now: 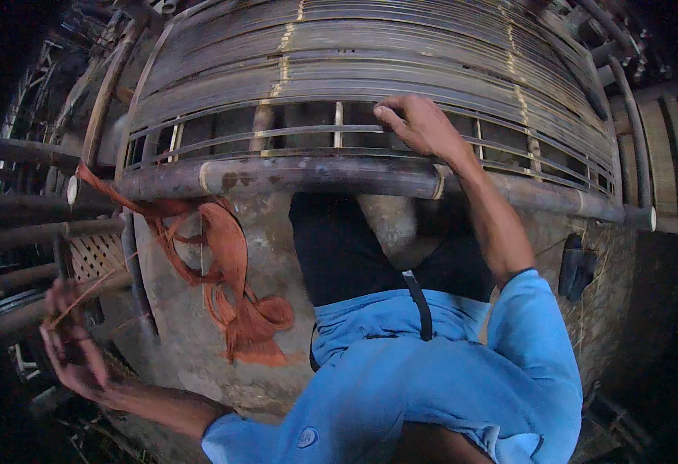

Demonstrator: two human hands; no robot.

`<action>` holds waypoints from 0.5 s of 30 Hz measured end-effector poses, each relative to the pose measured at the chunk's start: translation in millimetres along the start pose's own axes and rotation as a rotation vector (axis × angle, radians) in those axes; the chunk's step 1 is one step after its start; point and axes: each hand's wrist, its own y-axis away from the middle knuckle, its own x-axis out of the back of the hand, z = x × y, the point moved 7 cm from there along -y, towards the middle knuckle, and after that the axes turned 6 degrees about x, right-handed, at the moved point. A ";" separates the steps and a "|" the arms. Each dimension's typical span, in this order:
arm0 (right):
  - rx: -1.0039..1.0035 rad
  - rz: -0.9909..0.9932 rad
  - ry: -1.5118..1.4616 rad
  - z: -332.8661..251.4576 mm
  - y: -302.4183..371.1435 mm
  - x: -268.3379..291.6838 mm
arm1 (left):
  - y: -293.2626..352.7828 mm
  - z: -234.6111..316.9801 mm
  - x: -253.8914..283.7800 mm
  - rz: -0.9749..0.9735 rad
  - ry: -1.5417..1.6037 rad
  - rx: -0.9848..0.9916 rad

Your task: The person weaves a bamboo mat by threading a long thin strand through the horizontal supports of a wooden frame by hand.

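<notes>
A frame of thin bamboo slats [401, 39] stretches out in front of me, with a thick round bamboo pole [316, 175] along its near edge. My right hand [424, 127] is over the slats just beyond the pole, fingers curled in and thumb against them; what they grip, if anything, is hidden. Out to the far left, my left hand [76, 340] is raised and slightly blurred, holding a thin orange strand [91, 288]. A bundle of orange fibre strands [227, 247] drapes over the pole's left end and hangs down to the ground.
Wooden posts and rails stand at the left, beside a woven lattice panel [98, 257]. A dark sandal-like item [578, 267] lies on the concrete floor [544, 298] at the right. Pale slatted panels [664, 151] lean farther right. My legs are under the pole.
</notes>
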 end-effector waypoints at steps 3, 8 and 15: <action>-0.043 -0.291 0.044 36.6 -18.4 -42.5 | -71.5 4.7 18.1 -0.074 -0.433 -0.201; -0.362 -0.647 -0.340 38.2 -33.6 -96.2 | -131.6 -166.4 -201.6 -0.483 -1.149 -0.313; -0.352 -0.711 -0.429 59.0 -45.8 -150.8 | -48.7 -358.9 -359.8 -0.512 -1.454 -0.351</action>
